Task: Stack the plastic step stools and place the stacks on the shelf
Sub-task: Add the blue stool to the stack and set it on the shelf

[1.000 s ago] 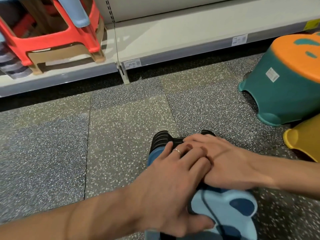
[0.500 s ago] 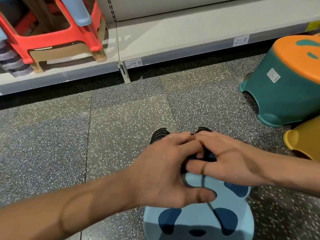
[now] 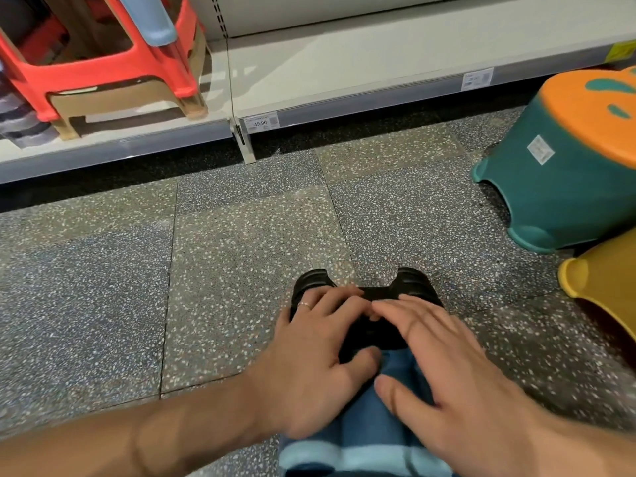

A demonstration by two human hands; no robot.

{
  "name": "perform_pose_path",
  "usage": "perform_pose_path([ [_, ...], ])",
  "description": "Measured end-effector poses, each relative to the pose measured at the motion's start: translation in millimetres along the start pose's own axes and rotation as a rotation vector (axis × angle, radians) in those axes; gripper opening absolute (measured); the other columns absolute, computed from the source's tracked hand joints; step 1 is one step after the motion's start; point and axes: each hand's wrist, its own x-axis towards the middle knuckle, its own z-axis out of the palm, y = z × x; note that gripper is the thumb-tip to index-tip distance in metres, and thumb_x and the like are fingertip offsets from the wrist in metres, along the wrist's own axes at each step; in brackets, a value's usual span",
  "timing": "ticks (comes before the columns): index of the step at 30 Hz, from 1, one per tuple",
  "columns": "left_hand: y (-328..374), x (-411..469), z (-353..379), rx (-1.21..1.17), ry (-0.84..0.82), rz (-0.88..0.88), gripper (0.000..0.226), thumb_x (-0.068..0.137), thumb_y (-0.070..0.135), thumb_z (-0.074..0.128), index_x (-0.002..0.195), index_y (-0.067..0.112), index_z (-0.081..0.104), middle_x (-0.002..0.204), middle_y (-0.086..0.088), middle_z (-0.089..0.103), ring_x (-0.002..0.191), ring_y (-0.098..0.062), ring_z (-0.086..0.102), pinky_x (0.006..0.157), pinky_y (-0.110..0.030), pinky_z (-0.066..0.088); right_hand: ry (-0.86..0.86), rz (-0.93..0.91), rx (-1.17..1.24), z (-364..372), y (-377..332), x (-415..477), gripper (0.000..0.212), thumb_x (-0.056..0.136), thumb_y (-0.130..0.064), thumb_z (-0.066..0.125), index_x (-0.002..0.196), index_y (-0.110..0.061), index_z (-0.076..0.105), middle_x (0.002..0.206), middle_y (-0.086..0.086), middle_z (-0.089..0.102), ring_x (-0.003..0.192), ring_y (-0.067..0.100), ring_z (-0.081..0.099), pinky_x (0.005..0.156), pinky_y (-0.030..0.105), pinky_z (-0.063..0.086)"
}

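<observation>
Both hands slid apart | left hand [image 3: 309, 366], right hand [image 3: 457, 383] flat, open on blue stool [image 3: 371, 425] | two stools right

The speckled terrazzo floor [image 3: 241, 270] carries a teal stool with an orange top [image 3: 564, 173], a yellow stool [image 3: 605, 280] just beside it, and a blue stack [image 3: 364, 452]. The shelf [image 3: 344, 70] bears a red stool [image 3: 103, 74] stacked on what seems a tan one [image 3: 120, 101].

We look down on a speckled grey floor [image 3: 241, 270] laid in large tiles with thin dark joints. Along its far edge runs a low cream store shelf [image 3: 344, 63], a price tag [image 3: 260, 122] clipped to its grey front edge, dark shadow beneath it.
</observation>
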Motion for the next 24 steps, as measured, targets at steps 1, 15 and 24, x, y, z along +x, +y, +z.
perform_pose_path([
  [1, 1, -5, 6, 0.023, 0.017, 0.011, 0.054, 0.083, 0.064, 0.037, 0.134, 0.047, 0.045, 0.153, 0.033, 0.034, 0.148, 0.000, 0.025, 0.119, -0.055, 0.030, 0.028, -0.007, -0.006, 7, 0, -4, 0.088, 0.074, -0.071, 0.031, 0.156, -0.042, 0.019, 0.154, -0.037, 0.015, 0.149, -0.011, -0.001, 0.125, 0.049, 0.013],
  [15, -8, -23, 40, 0.053, 0.211, 0.123, 0.058, 0.088, 0.053, 0.052, 0.145, 0.043, 0.047, 0.154, 0.034, 0.042, 0.152, -0.006, 0.031, 0.111, -0.063, 0.035, 0.268, -0.198, -0.099, 43, 23, -20, 0.090, 0.077, -0.056, 0.059, 0.156, -0.020, 0.037, 0.164, -0.011, 0.035, 0.153, 0.010, 0.025, 0.109, 0.070, 0.034],
  [24, -8, -35, 68, 0.205, 0.272, 0.219, 0.057, 0.081, 0.057, 0.057, 0.136, 0.040, 0.051, 0.152, 0.026, 0.048, 0.143, -0.015, 0.048, 0.101, -0.074, 0.041, 0.380, -0.306, -0.199, 70, 45, -35, 0.087, 0.073, -0.056, 0.060, 0.149, -0.017, 0.044, 0.159, -0.002, 0.042, 0.147, 0.016, 0.039, 0.109, 0.061, 0.026],
])
